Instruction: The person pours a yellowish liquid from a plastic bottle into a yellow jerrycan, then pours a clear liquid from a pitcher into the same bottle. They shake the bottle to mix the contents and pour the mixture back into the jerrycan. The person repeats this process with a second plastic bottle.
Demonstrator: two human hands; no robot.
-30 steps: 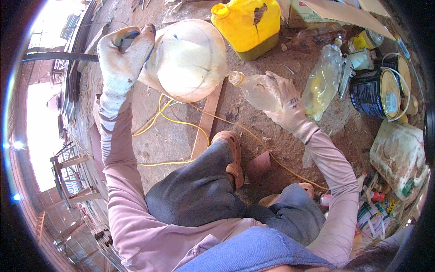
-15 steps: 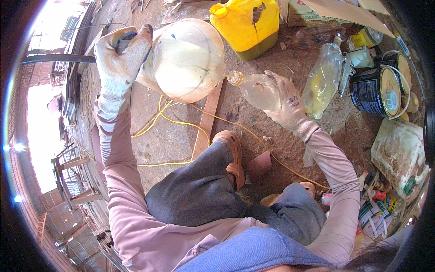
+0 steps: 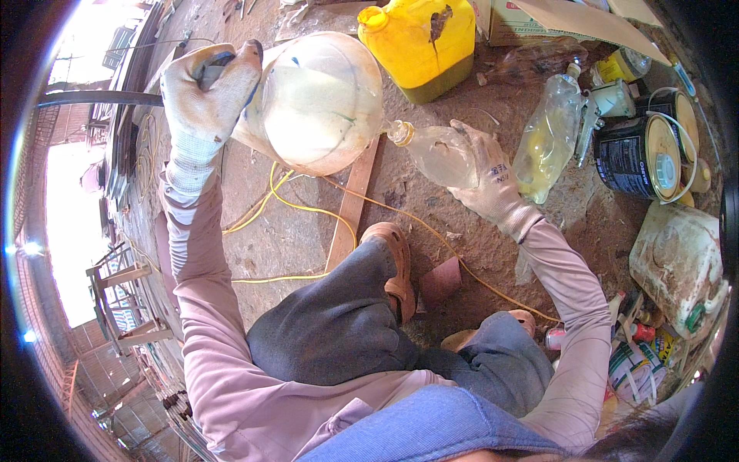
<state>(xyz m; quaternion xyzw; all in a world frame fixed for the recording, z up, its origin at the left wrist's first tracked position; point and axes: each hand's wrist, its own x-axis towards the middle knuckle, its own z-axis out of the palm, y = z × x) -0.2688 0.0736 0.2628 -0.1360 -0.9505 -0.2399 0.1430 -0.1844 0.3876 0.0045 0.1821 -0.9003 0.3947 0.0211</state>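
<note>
Translucent plastic is forming the round vessel that your gloved left hand is holding, to the left of the yellow jerrycan. Your left grip is curling firmly at the vessel's side opposite the yellow jerrycan, apparently to steady the leaning vessel; the glove is hiding exactly which part it is grasping.

On the near side of the yellow jerrycan, your gloved right hand is holding a small clear bottle. Your right grip is wrapping the base end, opened only to the bottle's width, presumably leaving the neck unobstructed and pointing at the vessel. The neck is lying right beside the vessel's edge; you cannot tell whether they are touching.

To the right of the yellow jerrycan, a larger bottle is containing yellowish liquid, and a dark can is resting farther out, likely leaving your hands working room.
</note>
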